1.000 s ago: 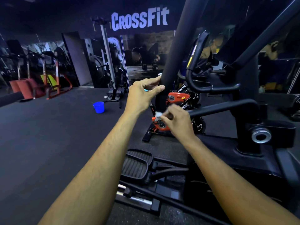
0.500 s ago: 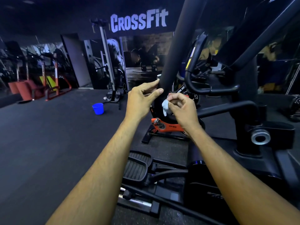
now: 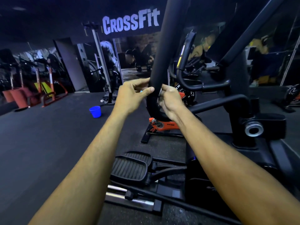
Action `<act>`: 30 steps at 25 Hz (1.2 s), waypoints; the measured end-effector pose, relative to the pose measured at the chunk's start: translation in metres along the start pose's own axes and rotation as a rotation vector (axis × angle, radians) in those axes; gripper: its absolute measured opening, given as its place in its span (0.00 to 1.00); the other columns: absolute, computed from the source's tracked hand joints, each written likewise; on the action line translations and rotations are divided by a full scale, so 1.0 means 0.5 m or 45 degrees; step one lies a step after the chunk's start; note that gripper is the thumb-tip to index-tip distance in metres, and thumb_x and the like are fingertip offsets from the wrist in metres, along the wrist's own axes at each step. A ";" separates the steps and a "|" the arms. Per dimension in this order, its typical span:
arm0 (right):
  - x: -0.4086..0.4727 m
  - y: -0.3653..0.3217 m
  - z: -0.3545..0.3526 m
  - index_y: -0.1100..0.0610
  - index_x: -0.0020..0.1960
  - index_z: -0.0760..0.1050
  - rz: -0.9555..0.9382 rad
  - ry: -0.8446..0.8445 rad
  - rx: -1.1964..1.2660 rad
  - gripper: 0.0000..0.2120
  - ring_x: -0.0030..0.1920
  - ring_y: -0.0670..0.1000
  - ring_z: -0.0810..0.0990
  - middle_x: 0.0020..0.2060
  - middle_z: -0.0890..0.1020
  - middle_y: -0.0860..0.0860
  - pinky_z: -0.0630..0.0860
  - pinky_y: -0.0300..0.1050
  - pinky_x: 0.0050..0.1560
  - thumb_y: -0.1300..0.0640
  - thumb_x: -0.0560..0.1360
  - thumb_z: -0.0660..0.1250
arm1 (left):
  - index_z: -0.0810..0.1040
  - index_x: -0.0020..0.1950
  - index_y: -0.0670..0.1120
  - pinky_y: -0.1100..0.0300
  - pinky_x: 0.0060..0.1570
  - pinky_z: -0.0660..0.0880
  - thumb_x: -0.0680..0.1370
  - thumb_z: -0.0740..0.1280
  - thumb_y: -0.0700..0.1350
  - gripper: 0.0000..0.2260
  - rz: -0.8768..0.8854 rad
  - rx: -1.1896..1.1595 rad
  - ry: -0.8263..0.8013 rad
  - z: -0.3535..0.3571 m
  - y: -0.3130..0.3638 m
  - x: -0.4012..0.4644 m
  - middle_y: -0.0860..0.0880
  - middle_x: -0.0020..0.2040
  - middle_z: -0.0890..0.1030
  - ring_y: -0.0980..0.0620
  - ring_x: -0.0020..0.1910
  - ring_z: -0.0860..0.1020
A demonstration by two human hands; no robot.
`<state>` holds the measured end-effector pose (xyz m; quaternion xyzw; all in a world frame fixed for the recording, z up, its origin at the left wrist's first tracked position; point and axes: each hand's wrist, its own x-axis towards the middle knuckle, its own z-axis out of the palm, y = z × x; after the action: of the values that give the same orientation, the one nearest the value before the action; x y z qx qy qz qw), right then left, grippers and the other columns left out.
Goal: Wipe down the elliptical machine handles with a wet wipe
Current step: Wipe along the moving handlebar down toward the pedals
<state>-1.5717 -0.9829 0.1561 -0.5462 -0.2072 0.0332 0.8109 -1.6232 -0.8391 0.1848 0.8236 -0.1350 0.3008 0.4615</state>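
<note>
Both bare forearms reach forward, the left hand with thumb and fingers curled, the right hand close beside it, fingers bent inward.

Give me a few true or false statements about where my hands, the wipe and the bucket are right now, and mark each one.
1. Both hands are at the black handle. True: the left hand is on its left side, the right hand on its right.
2. The wipe is in the left hand. False: the little white that shows sits at the right hand's fingers.
3. A blue bucket stands on the floor. True.
4. The bucket is right of the handle. False: it is to the left.
5. The left hand rests on the pedal. False: the pedal lies well below both hands.
</note>
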 end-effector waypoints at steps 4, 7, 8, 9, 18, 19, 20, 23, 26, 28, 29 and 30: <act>0.001 -0.009 -0.022 0.64 0.46 0.80 0.146 -0.305 -0.216 0.15 0.38 0.51 0.83 0.38 0.85 0.56 0.77 0.40 0.42 0.65 0.80 0.54 | 0.83 0.66 0.51 0.48 0.61 0.80 0.74 0.75 0.56 0.22 0.116 0.098 0.009 0.016 0.041 0.051 0.52 0.55 0.86 0.54 0.54 0.84; 0.030 -0.019 -0.066 0.61 0.47 0.81 0.158 -0.645 -1.003 0.17 0.39 0.43 0.84 0.41 0.86 0.57 0.77 0.37 0.40 0.70 0.76 0.53 | 0.83 0.67 0.51 0.54 0.57 0.80 0.76 0.73 0.59 0.22 0.154 0.109 0.158 0.051 0.040 0.062 0.52 0.52 0.82 0.58 0.48 0.80; 0.046 -0.018 -0.080 0.57 0.41 0.79 0.127 -0.717 -1.280 0.18 0.32 0.37 0.79 0.36 0.83 0.52 0.73 0.37 0.37 0.71 0.75 0.54 | 0.82 0.68 0.51 0.59 0.54 0.79 0.78 0.73 0.57 0.21 0.175 0.106 0.215 0.063 0.037 0.054 0.54 0.49 0.78 0.62 0.45 0.78; 0.054 -0.016 -0.091 0.54 0.36 0.74 0.090 -0.760 -1.503 0.17 0.27 0.37 0.73 0.31 0.78 0.47 0.70 0.40 0.36 0.72 0.74 0.55 | 0.82 0.69 0.50 0.63 0.51 0.78 0.79 0.72 0.56 0.20 0.197 0.098 0.267 0.077 0.032 0.044 0.55 0.47 0.75 0.64 0.44 0.76; 0.041 0.016 -0.239 0.50 0.57 0.83 -0.089 -0.391 -2.082 0.16 0.57 0.56 0.80 0.55 0.84 0.52 0.75 0.52 0.58 0.61 0.79 0.58 | 0.80 0.72 0.46 0.57 0.60 0.77 0.79 0.73 0.55 0.24 0.218 0.039 0.363 0.098 -0.004 0.007 0.58 0.49 0.77 0.59 0.50 0.78; 0.030 0.027 -0.230 0.50 0.57 0.82 -0.164 -0.342 -2.070 0.15 0.58 0.56 0.80 0.54 0.84 0.52 0.75 0.52 0.59 0.61 0.79 0.59 | 0.80 0.71 0.46 0.59 0.59 0.77 0.79 0.74 0.55 0.24 0.219 0.043 0.354 0.093 -0.002 0.007 0.58 0.49 0.78 0.60 0.50 0.78; 0.018 0.048 -0.208 0.49 0.57 0.82 -0.250 -0.301 -2.056 0.15 0.58 0.56 0.80 0.54 0.85 0.51 0.74 0.52 0.59 0.61 0.78 0.60 | 0.81 0.71 0.46 0.62 0.58 0.76 0.78 0.74 0.55 0.24 0.219 0.049 0.348 0.091 -0.001 0.008 0.58 0.49 0.78 0.61 0.49 0.78; -0.024 0.136 -0.130 0.54 0.59 0.82 -0.522 -0.094 -1.769 0.17 0.56 0.58 0.81 0.52 0.86 0.53 0.72 0.54 0.60 0.64 0.76 0.60 | 0.81 0.71 0.46 0.63 0.57 0.76 0.78 0.74 0.57 0.25 0.220 0.048 0.357 0.092 -0.003 0.006 0.58 0.49 0.79 0.60 0.50 0.78; -0.063 0.185 -0.162 0.53 0.58 0.82 -0.905 0.312 -1.756 0.15 0.60 0.56 0.80 0.52 0.86 0.48 0.64 0.55 0.67 0.61 0.76 0.63 | 0.80 0.72 0.47 0.65 0.55 0.76 0.78 0.73 0.58 0.26 0.213 0.031 0.321 0.093 -0.002 0.002 0.55 0.52 0.80 0.58 0.49 0.79; -0.067 0.182 -0.232 0.50 0.57 0.83 -0.990 0.467 -1.922 0.12 0.63 0.55 0.77 0.53 0.86 0.45 0.61 0.58 0.70 0.58 0.77 0.65 | 0.80 0.72 0.47 0.65 0.53 0.76 0.77 0.73 0.59 0.26 0.224 0.079 0.293 0.085 -0.001 0.003 0.53 0.54 0.81 0.55 0.48 0.79; -0.061 0.172 -0.253 0.49 0.57 0.83 -0.938 0.495 -1.941 0.12 0.65 0.56 0.77 0.53 0.86 0.45 0.61 0.60 0.70 0.57 0.77 0.65 | 0.80 0.71 0.48 0.63 0.53 0.77 0.77 0.73 0.59 0.26 0.234 0.107 0.277 0.081 -0.001 0.005 0.52 0.54 0.82 0.53 0.48 0.80; -0.055 0.158 -0.255 0.50 0.56 0.83 -0.827 0.506 -1.921 0.11 0.65 0.56 0.76 0.54 0.86 0.45 0.61 0.60 0.71 0.56 0.78 0.64 | 0.81 0.71 0.49 0.61 0.52 0.78 0.77 0.73 0.59 0.25 0.239 0.129 0.268 0.079 0.000 0.005 0.52 0.53 0.82 0.51 0.48 0.80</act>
<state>-1.5358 -1.0701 0.0365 -0.8503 -0.1740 -0.4454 0.2197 -1.6066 -0.8722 0.1710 0.7936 -0.1467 0.4337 0.4008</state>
